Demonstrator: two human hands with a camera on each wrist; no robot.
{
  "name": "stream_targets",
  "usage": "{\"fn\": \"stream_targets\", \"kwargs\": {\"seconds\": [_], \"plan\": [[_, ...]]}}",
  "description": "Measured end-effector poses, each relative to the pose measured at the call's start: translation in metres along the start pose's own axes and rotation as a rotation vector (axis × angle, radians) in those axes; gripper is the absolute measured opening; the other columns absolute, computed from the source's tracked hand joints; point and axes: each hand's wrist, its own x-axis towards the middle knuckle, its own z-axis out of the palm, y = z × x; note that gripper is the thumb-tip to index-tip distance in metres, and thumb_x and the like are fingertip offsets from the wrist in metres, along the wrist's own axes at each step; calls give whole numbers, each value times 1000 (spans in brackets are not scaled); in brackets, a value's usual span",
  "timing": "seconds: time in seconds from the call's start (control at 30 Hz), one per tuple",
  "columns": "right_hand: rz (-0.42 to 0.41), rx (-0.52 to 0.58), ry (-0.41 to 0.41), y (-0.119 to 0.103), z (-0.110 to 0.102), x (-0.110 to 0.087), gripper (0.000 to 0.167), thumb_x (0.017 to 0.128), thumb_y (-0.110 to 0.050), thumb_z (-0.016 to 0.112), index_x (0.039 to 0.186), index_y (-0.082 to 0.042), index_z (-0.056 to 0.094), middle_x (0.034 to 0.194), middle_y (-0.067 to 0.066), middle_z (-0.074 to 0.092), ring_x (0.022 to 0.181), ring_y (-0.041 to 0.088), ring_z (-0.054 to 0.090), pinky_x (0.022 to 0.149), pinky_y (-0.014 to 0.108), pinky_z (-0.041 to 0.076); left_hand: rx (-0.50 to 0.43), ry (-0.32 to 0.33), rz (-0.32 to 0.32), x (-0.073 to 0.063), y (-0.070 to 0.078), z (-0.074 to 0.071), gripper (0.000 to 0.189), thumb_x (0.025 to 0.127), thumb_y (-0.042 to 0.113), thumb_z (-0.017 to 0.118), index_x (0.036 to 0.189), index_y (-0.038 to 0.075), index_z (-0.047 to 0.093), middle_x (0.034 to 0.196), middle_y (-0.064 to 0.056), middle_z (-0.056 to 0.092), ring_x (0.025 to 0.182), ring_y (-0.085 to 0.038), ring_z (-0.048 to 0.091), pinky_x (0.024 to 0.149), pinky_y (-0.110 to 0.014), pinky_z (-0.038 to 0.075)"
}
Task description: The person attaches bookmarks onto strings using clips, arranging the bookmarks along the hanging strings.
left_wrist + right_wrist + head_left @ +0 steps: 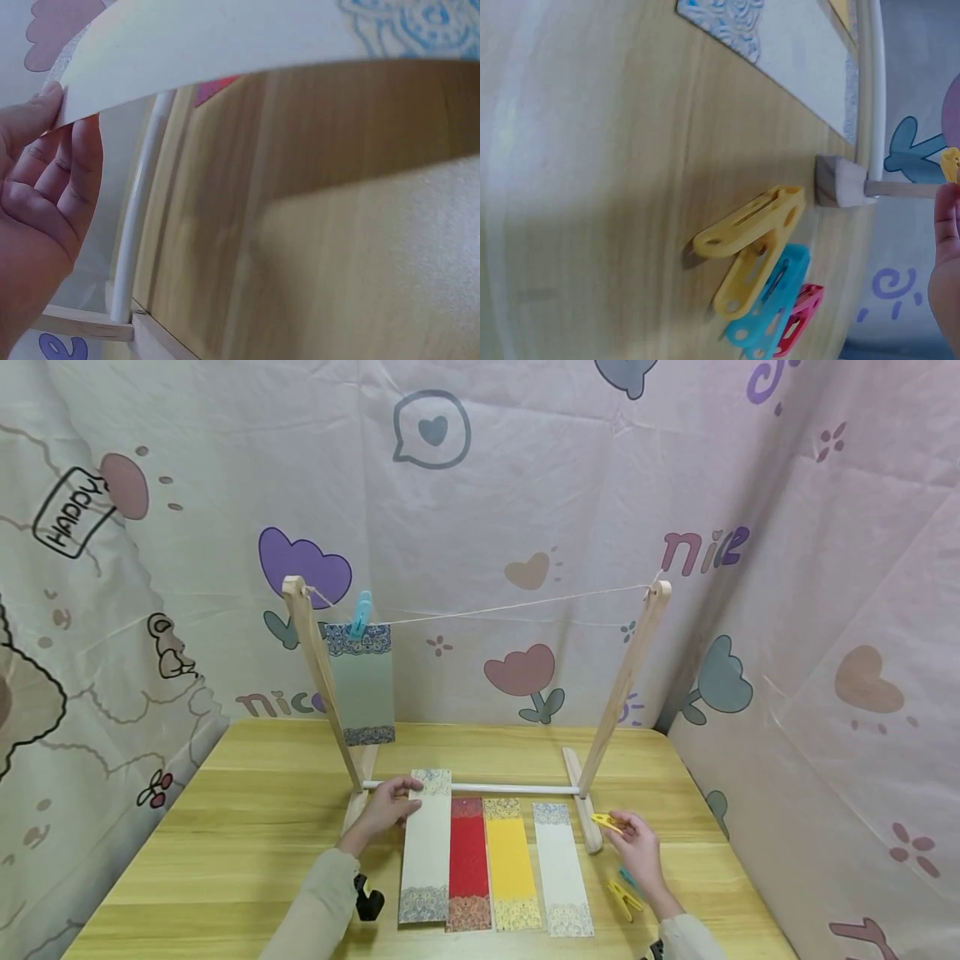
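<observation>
My left hand [387,807] pinches a white card [426,843] with patterned bands by its upper left edge; in the left wrist view the card [225,37] is lifted over the wood, thumb on one face and fingers behind. My right hand [639,852] holds a yellow clothespin [606,823] between thumb and fingers, near the right foot of a wooden frame. In the right wrist view only part of that hand [946,255] shows at the edge. A red card [469,852], a yellow card [512,860] and another white card [562,868] lie in a row on the table.
A string [510,607] spans two wooden posts [626,685]. A blue clothespin [361,614] holds a pale green card [363,685] at its left end. A white rod [517,789] joins the feet. Yellow [757,247], blue [772,304] and pink [801,319] clothespins lie at the right.
</observation>
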Motion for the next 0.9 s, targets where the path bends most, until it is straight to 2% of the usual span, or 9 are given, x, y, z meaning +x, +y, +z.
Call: {"fn": "stream_targets", "kwargs": {"seconds": [0.27, 0.37, 0.5, 0.63, 0.77, 0.9], "plan": [[-93, 62, 0, -8, 6, 2, 25, 70, 20, 62, 93, 19, 54, 94, 24, 48, 81, 3, 54, 72, 12, 46, 22, -6, 33, -1, 11, 0, 20, 87, -4, 52, 105, -14, 49, 73, -16, 48, 54, -16, 43, 51, -42, 47], [-110, 88, -14, -13, 8, 4, 25, 70, 20, 61, 94, 20, 53, 94, 25, 47, 82, 2, 55, 72, 12, 46, 15, 0, 43, 2, 8, -1, 19, 87, -4, 52, 104, -13, 50, 75, -18, 49, 55, -17, 44, 51, -45, 47], [-145, 109, -34, -27, 12, 6, 26, 70, 22, 60, 95, 22, 52, 95, 29, 47, 83, 4, 55, 73, 13, 46, -5, 21, 50, 9, -3, -3, 19, 87, -1, 54, 103, -10, 52, 73, -14, 50, 54, -15, 44, 50, -46, 47], [-180, 111, -40, -49, 17, 8, 26, 68, 25, 59, 93, 23, 52, 92, 32, 48, 80, 10, 55, 72, 14, 47, 9, 45, 52, 14, -8, -2, 19, 87, 4, 56, 102, -7, 54, 81, -10, 55, 57, -12, 47, 50, -36, 47], [-203, 114, -54, -66, 22, 11, 26, 68, 25, 59, 93, 23, 52, 91, 33, 48, 80, 12, 56, 72, 14, 47, 7, 57, 61, 14, 0, 0, 16, 86, 3, 56, 100, -7, 55, 94, -14, 58, 60, -13, 50, 51, -33, 47], [-234, 142, -78, -76, 27, 15, 27, 67, 26, 59, 93, 24, 51, 91, 34, 47, 80, 12, 56, 72, 15, 47, 2, 75, 66, 8, 19, 2, 15, 86, -2, 55, 98, -10, 55, 97, -21, 57, 61, -16, 51, 53, -41, 48]]}}
